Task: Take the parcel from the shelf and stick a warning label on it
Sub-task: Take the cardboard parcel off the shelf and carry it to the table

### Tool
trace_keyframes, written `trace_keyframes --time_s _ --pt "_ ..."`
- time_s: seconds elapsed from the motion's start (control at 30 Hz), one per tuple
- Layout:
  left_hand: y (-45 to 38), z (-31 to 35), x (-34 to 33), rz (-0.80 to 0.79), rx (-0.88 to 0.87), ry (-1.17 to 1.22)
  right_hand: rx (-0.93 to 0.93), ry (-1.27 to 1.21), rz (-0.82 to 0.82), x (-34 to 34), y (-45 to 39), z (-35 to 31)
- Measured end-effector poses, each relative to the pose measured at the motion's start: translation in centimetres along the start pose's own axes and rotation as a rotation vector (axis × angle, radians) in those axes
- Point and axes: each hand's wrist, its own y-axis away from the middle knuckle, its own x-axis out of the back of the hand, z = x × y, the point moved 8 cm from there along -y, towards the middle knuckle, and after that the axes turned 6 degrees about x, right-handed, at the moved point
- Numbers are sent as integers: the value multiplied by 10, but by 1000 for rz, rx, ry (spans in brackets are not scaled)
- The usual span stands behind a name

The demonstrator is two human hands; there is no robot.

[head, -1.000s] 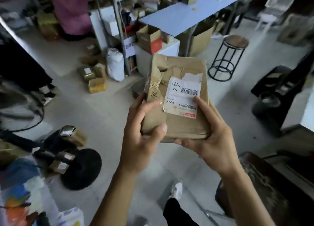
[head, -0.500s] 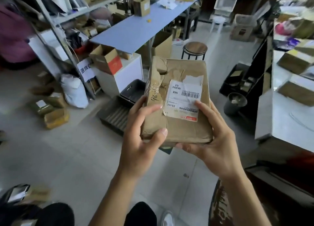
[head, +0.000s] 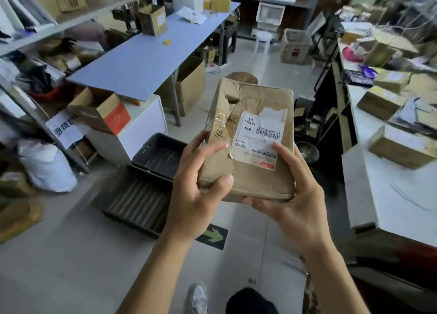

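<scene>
A brown, crumpled parcel (head: 260, 176) wrapped in tape is held up in front of me at chest height. A white shipping label (head: 257, 138) with a barcode is stuck on its top face. My left hand (head: 196, 190) grips the parcel's near left corner, thumb on top. My right hand (head: 293, 195) holds the near right edge, with a finger resting on the label. No warning label is in view.
A white table (head: 390, 202) at the right carries several brown parcels (head: 402, 148). A blue table (head: 146, 63) and metal shelves (head: 78, 18) stand at the left. Black trays (head: 142, 190) lie on the floor, a round stool (head: 242, 77) behind the parcel.
The view has swung right across the room: the shelves and blue table slid left, and the white table with parcels came into view. Both hands keep the same hold on the parcel.
</scene>
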Motion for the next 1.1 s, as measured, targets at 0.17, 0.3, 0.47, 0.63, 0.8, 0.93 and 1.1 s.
trace_keyframes --time_s 0.17,0.3,0.47,0.63,0.8,0.93,1.1 --pt "-79 -27 -16 -55 14 -8 -39 35 43 1 -61 42" --pt "-145 -62 -47 -111 63 10 -83 52 82 13 -110 93" --pt "-244 -97 -93 -120 74 -1 -94 50 106 38 -194 162" --pt "-336 -118 -123 -73 71 -17 -94 32 53 53 -287 214" --pt "-427 -155 -130 17 115 -19 -96 -10 -77 42 -392 273" --pt "-506 -193 -124 73 140 -64 -91 -15 -161 18 -475 322" --pt "-614 -243 -108 93 124 -57 -102 79 -246 -19 -588 373"
